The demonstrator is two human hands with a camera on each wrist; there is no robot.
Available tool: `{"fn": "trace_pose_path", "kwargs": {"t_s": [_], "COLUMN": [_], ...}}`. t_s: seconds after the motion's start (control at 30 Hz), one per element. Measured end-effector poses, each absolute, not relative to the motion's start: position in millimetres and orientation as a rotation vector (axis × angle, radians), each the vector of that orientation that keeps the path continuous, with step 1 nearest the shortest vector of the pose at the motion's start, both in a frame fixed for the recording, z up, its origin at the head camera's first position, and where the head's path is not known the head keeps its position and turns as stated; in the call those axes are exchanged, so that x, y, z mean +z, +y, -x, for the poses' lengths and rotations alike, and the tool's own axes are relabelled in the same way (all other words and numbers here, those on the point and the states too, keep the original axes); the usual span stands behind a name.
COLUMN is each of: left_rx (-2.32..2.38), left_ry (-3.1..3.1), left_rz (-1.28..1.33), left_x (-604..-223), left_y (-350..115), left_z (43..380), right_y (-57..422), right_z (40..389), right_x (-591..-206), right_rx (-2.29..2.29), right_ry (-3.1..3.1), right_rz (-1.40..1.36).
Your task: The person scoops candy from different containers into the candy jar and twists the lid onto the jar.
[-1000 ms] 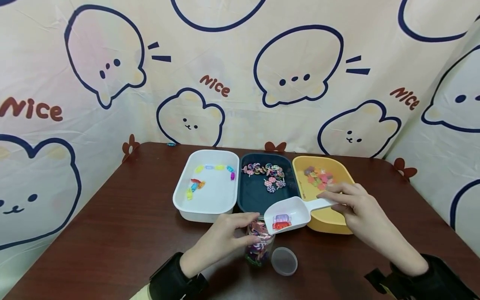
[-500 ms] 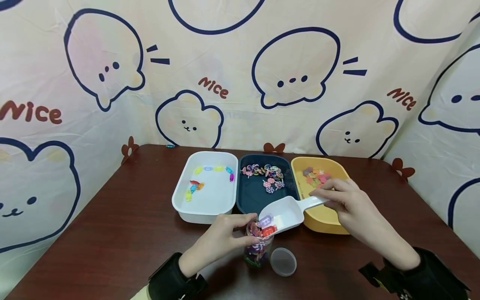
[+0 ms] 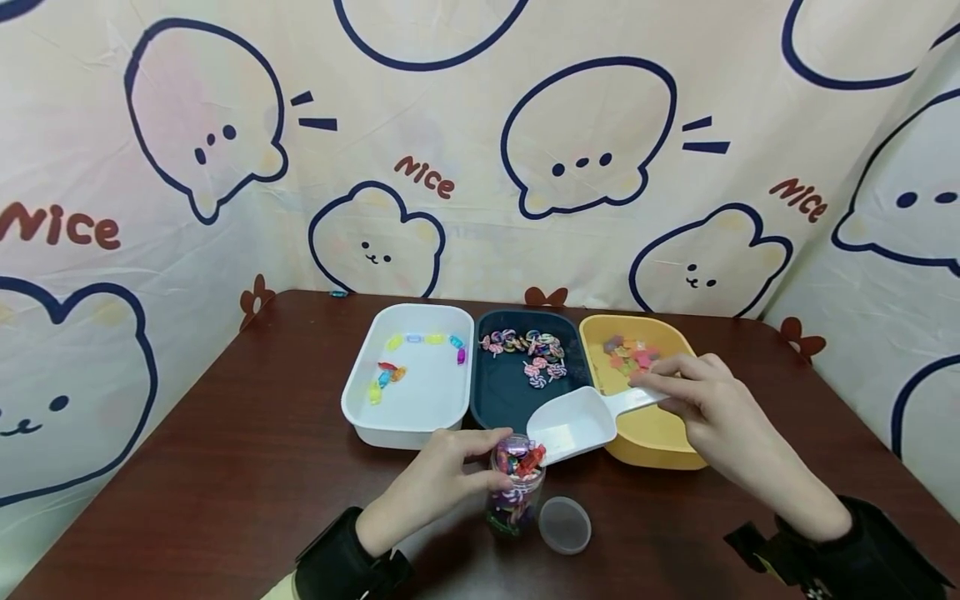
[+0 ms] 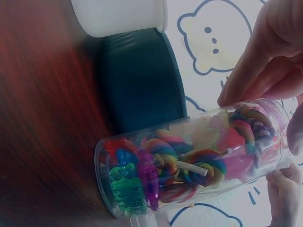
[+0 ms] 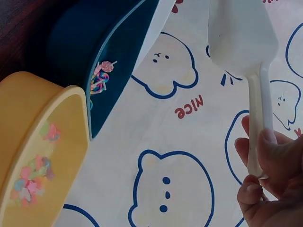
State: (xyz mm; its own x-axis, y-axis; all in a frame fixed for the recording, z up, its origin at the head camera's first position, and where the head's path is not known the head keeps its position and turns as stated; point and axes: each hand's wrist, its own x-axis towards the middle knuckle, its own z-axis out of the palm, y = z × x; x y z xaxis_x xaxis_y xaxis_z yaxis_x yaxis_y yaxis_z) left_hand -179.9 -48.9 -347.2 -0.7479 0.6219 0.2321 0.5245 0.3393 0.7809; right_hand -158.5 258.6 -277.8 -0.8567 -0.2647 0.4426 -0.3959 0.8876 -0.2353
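My left hand [image 3: 453, 467] grips a clear jar [image 3: 514, 492] near its rim, fingers on one side and thumb on the other. Inside the jar [image 4: 189, 161] are swirled lollipops and colourful wrapped candies, filled up to the mouth; a red candy [image 3: 531, 458] lies at the top. My right hand [image 3: 708, 408] holds a white scoop [image 3: 573, 425] by its handle, tilted with its lip right at the jar's rim. The scoop's bowl holds no candy. In the right wrist view, the fingers and thumb of the right hand [image 5: 274, 165] pinch the handle.
A round translucent lid [image 3: 565, 525] lies on the brown table [image 3: 247, 450] beside the jar. Behind stand a white tray [image 3: 420, 408] with wrapped candies, a dark blue tray [image 3: 495, 400] with small lollipops, and a yellow tray [image 3: 652, 442] with pastel pieces. A patterned cloth [image 3: 480, 242] hangs behind.
The scoop tipped over the jar, and the purple and red candies slid from it into the jar's mouth. The scoop then drew back slightly right. The left hand kept its grip.
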Motion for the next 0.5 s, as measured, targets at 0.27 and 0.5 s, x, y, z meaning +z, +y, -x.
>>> {"fn": "trace_pose_path", "kwargs": {"t_s": [0.27, 0.5], "left_rx": [1.482, 1.506], "left_ry": [2.430, 2.398], "left_rz": [-1.017, -1.000], "left_x": [-349.8, -349.8], "left_y": [-49.0, -50.8], "left_z": [181.6, 182.8], "right_y": [265.7, 267.9], "right_z": [158.1, 156.9], "right_x": [-276.5, -274.0], "right_rx": [0.453, 0.431], "right_ry": [-2.737, -2.629], "right_rz": [-0.398, -0.437]}}
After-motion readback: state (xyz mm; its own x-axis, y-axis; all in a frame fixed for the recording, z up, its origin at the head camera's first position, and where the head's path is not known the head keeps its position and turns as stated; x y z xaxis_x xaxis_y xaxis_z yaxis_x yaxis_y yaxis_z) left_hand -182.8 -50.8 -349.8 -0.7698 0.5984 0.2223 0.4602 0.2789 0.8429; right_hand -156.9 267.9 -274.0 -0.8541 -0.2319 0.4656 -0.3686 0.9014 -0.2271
